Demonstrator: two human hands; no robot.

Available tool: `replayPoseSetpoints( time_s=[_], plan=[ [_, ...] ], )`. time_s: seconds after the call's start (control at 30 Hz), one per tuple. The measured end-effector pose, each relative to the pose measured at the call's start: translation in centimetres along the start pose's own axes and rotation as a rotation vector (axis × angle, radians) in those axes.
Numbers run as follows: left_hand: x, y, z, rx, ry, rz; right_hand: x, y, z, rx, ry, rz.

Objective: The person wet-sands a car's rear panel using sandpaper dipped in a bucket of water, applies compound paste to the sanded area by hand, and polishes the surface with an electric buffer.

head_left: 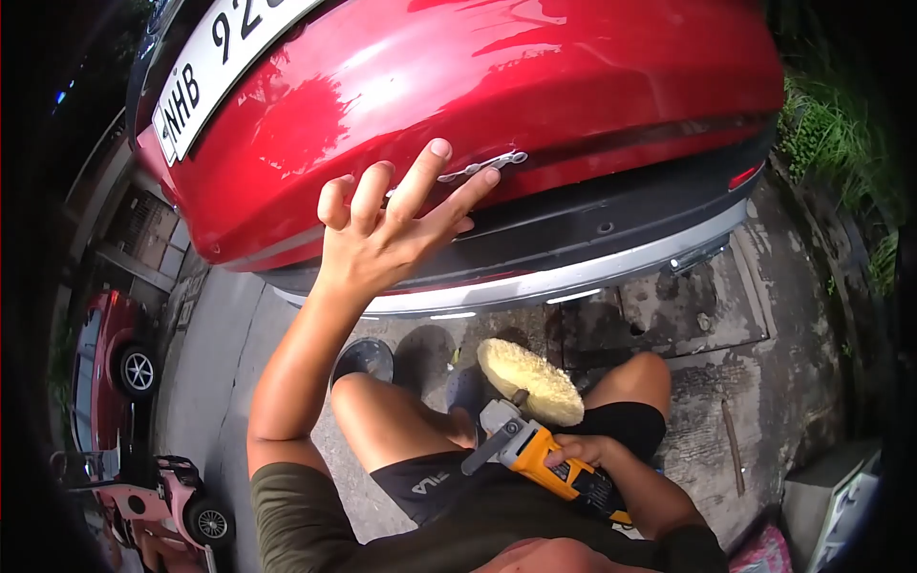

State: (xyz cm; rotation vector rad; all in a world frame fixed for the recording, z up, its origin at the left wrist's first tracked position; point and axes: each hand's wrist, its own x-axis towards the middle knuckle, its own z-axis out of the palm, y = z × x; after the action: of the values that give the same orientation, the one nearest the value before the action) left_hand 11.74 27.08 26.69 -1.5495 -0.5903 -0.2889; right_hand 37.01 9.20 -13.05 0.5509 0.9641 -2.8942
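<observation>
My left hand [387, 224] is raised with its fingers spread in front of the rear of a red car [458, 76]. Its index fingertip overlaps a silver script of compound or emblem-like marking [501, 162] on the paint; whether it touches, I cannot tell. Low at my lap, my right hand [581, 453] is wrapped round the body of a yellow and black polisher [549, 468]. A fluffy cream polishing pad [530, 382] is fitted to the tool and tilts up between my knees. A black side handle [492, 447] sticks out from its head.
The car's black and silver lower bumper [535, 277] spans above my knees. A dark round bucket [365, 361] stands by my left knee. At right lie a thin stick [733, 447] and a grey box [831, 506]. A pink toy car [158, 506] and another red car [110, 372] stand at left.
</observation>
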Motion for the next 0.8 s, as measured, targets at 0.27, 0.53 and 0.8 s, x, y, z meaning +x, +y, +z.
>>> replayPoseSetpoints(
  time_s=[0.27,0.53,0.8],
  plan=[
    [-4.2,-2.1,0.0,0.022,0.05,-0.058,-0.4,-0.8,0.4,-0.033,0.009,0.021],
    [-7.0,-3.1,-1.4,-0.078,0.071,-0.088,0.6,0.5,-1.2,-0.002,-0.045,0.029],
    [-12.3,9.7,-9.4,-1.288,-0.473,-0.64,0.5,-1.2,-0.2,0.045,-0.077,-0.053]
  ],
)
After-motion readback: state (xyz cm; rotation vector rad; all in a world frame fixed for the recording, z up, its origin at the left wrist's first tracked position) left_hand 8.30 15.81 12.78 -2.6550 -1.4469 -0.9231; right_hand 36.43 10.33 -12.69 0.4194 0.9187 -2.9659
